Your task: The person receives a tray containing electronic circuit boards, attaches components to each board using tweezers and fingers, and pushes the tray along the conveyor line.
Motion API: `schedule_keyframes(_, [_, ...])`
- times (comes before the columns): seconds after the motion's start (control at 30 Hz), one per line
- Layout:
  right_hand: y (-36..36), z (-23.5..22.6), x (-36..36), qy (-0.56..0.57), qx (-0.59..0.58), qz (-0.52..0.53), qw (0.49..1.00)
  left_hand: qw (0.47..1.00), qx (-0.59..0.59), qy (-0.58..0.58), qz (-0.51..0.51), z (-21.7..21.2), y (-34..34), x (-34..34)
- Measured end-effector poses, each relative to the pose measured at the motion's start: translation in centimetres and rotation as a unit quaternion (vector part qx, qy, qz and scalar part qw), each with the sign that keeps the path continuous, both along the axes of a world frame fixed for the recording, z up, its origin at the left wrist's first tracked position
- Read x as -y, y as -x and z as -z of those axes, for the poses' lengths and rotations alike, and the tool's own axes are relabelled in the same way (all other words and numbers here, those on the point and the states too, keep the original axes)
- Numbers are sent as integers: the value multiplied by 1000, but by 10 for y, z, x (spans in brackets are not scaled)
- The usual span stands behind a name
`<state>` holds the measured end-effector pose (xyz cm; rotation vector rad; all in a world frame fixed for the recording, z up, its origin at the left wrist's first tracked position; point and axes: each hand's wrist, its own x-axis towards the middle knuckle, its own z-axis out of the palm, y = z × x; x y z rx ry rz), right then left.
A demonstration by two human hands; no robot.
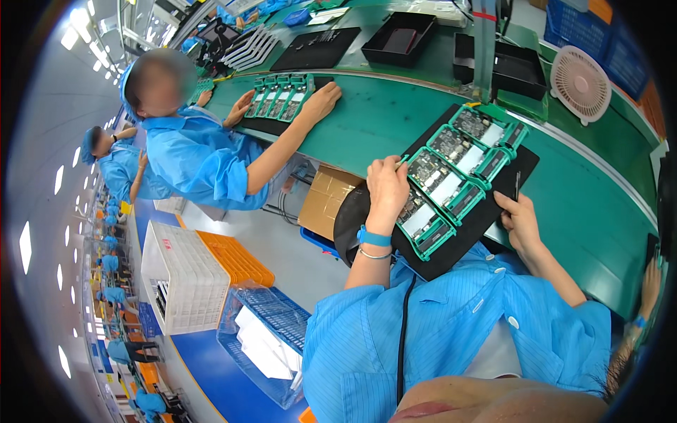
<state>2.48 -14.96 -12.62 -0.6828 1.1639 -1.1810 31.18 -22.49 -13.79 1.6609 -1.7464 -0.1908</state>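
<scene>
Surface: green conveyor belt curving past the person, carrying the work.
Black tray: broad flat pad at the near edge of the surface; probably light and slightly flexible, best lifted by its rim.
Green fixtures: row of four on the tray, each framing a circuit board; rigid frames, fragile boards, so grip the frame edges.
Left hand: fingers curled narrow, pinching a fixture's corner.
Right hand: resting on the tray's right edge; grip unclear.
Neighbour's fixtures: well apart, under another worker's hands.
Fan: clear of reach.

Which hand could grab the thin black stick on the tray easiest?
Right. The right hand rests by the black tray's edge, beside the stick; the left hand is across the tray on a green holder.
</scene>
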Motion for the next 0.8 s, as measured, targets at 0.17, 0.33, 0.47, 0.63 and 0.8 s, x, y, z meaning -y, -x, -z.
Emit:
schedule_keyframes(0.17, [12, 12, -8, 20, 28, 54, 998, 997, 71, -7, 14, -5, 35, 6])
schedule_keyframes(0.33, [13, 12, -6, 27, 45, 62, 997, 986, 90, 134, 31, -46, 71, -20])
schedule_keyframes(0.47, [14, 14, -1, 23, 79, 64, 995, 913, -169, 121, 352, -98, 111, -89])
schedule_keyframes(0.63, [4, 21, 2, 3, 95, 87, 992, 762, -276, -165, 562, -93, 98, -144])
schedule_keyframes(0.8, [11, 23, 8, -23, 118, 107, 987, 760, -358, -159, 518, -97, 44, -165])
